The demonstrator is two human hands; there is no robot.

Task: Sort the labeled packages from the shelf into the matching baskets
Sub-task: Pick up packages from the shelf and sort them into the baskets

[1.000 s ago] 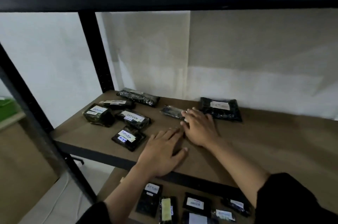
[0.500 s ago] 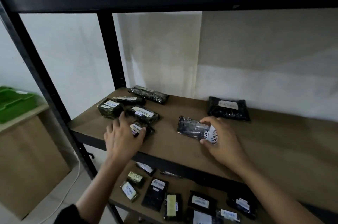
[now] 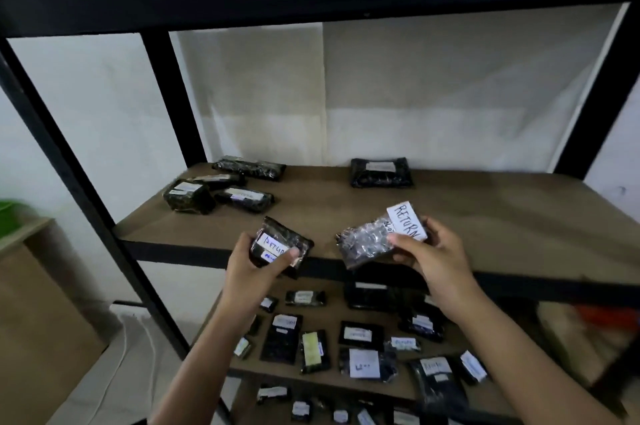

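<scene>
1. Two small black plastic-wrapped packages, each bearing a white handwritten label, are now clear of the brown wooden shelf board (image 3: 485, 216), held in the air just in front of its front edge; half a second earlier both lay on the board.

2. The left hand (image 3: 252, 268) grips the flat black package with the white label starting "RETUR" (image 3: 282, 244), thumb curled across the label face and fingers (image 3: 242, 244) wrapped behind it.

3. The right hand (image 3: 433, 254) pinches the crinkled, shiny black package with the white "RETURN" label (image 3: 374, 241) at its labelled end, thumb on top, fingers behind; the package tilts down toward the left.

4. Both labels face the camera and read as the same category, which suggests both packages are bound for one basket.

5. Five more black wrapped packages stay on the shelf board: four clustered at the back left corner (image 3: 225, 190) and one alone near the back edge, right of centre (image 3: 381, 173).

6. Many labelled black packages (image 3: 360, 338) crowd the lower shelves beneath, so the sorting looks far from finished.

7. A green object (image 3: 8, 216), possibly a basket, shows blurred at the far left on a light wooden cabinet (image 3: 34, 286); whether it is the matching one cannot be told.
</scene>
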